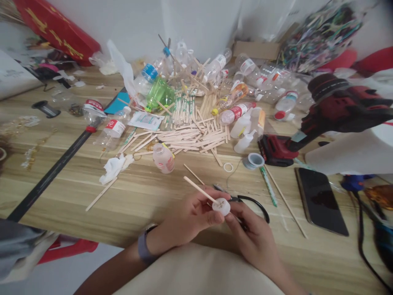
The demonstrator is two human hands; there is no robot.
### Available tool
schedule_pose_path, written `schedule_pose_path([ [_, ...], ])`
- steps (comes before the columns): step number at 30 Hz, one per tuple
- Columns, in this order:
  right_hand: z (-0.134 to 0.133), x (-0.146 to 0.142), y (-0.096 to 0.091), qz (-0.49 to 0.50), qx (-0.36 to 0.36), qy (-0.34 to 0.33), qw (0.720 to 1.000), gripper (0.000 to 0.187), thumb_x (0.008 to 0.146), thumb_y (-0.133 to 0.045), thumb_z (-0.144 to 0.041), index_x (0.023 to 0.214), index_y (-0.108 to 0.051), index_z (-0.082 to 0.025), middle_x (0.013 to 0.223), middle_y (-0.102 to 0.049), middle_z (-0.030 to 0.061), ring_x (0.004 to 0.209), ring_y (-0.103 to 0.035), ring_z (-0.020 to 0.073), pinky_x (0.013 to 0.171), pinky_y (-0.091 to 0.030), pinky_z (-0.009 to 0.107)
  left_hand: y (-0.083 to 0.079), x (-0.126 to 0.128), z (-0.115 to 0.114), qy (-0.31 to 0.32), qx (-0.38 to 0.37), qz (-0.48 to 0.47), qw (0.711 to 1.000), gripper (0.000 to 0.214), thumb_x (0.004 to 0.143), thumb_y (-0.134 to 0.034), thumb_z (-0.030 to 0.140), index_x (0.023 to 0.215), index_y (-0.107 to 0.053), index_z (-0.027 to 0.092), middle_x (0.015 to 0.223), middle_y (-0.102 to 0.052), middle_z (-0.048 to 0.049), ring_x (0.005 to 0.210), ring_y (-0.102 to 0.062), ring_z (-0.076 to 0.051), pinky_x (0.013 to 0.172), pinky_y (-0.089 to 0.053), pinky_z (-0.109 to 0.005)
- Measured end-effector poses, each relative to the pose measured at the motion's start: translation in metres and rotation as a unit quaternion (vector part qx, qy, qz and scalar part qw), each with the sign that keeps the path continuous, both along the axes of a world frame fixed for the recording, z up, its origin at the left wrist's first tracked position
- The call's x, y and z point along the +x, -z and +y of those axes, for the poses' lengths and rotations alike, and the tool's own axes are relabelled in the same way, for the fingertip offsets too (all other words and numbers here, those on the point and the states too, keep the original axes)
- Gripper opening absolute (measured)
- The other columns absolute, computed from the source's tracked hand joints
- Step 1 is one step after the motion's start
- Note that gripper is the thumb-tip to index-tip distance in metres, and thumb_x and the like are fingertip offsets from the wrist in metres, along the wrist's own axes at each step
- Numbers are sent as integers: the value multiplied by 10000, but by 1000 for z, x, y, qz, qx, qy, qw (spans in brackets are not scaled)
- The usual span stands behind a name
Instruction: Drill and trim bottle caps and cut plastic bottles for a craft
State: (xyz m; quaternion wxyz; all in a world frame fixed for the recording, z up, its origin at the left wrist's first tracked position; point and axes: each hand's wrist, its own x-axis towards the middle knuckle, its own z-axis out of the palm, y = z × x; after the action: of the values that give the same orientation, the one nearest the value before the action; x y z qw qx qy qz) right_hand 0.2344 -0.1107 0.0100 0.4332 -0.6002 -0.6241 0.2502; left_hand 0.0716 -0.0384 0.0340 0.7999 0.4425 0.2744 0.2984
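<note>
My left hand (pixel 196 213) pinches a round white bottle cap (pixel 225 208) between thumb and fingers. A thin wooden stick (pixel 199 187) slants up and left from the middle of the cap, across my left fingers. My right hand (pixel 253 231) is closed at the cap's right edge, its thumb and fingertips against it; the inside of its grip is hidden. Black-handled scissors (pixel 260 205) lie just behind my right hand, partly covered by it. A second thin stick (pixel 193 174) rests on the table beyond my left hand.
Flat wooden sticks (pixel 196 139) are heaped mid-table, with plastic bottles behind. A small pink bottle (pixel 163 158) stands nearer. To the right are a wire spool (pixel 254 160), a phone (pixel 321 200) and a red-black power tool (pixel 331 110). A black pole (pixel 55 170) lies left.
</note>
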Motion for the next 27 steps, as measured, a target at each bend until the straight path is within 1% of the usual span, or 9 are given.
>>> schedule_pose_path([
  [3,1,-2,1,55,7,30,998,223,935,-556,-414,825,-613,-229,643,-625,-3,551,-588,144,489,-463,221,-2,1,-2,-10,19,-6,1000,325,723,-800,400,968,-734,197,993,-623,-46,889,-584,-165,767,-454,-251],
  [5,2,-3,2,71,20,12,997,300,948,-538,-430,740,-601,-223,639,-601,0,572,-567,143,523,-459,230,-2,1,-3,-6,30,2,1000,311,715,-809,374,956,-732,194,987,-621,-44,886,-586,-166,764,-452,-249],
  [7,2,-2,4,71,21,-9,997,366,964,-508,-439,686,-586,-214,637,-585,4,587,-555,143,548,-452,237,-3,-1,-4,10,24,13,1000,317,718,-807,362,974,-728,193,962,-635,-42,880,-589,-168,770,-450,-253],
  [10,-1,0,9,72,4,-4,997,415,980,-469,-448,652,-559,-209,599,-557,-5,548,-530,133,519,-428,227,-4,-4,-3,17,0,20,1000,363,724,-802,357,1028,-712,180,921,-663,-39,856,-597,-162,776,-451,-257],
  [13,-4,1,10,66,-8,9,998,404,981,-467,-444,670,-574,-210,557,-529,-23,491,-493,119,468,-392,213,-4,-6,-3,0,14,36,999,399,720,-806,350,1060,-704,168,950,-687,-41,867,-610,-163,783,-457,-255],
  [18,2,-3,0,40,-17,-26,999,422,986,-455,-434,633,-527,-214,539,-495,-33,480,-466,116,453,-357,215,-2,-5,-3,18,78,112,990,334,744,-782,297,1052,-727,181,954,-721,-34,883,-623,-168,807,-461,-256],
  [22,3,-1,-1,25,-26,-32,999,413,993,-441,-420,651,-547,-212,539,-525,-31,474,-484,113,459,-363,212,-2,-7,-4,-36,52,102,993,363,734,-785,310,1064,-719,176,952,-739,-35,864,-647,-169,781,-478,-249],
  [24,2,0,-1,28,-30,-33,999,415,993,-443,-416,648,-549,-210,536,-528,-31,472,-489,112,455,-366,207,-2,-6,-4,-29,61,115,991,369,730,-788,321,1066,-726,182,945,-744,-33,850,-652,-170,766,-484,-248],
  [27,2,-2,-4,30,-33,-52,998,371,992,-446,-387,701,-587,-206,579,-548,-24,509,-512,117,476,-382,206,-1,-5,-5,5,90,136,987,340,725,-791,296,1046,-746,194,927,-752,-27,854,-654,-172,783,-487,-252],
])
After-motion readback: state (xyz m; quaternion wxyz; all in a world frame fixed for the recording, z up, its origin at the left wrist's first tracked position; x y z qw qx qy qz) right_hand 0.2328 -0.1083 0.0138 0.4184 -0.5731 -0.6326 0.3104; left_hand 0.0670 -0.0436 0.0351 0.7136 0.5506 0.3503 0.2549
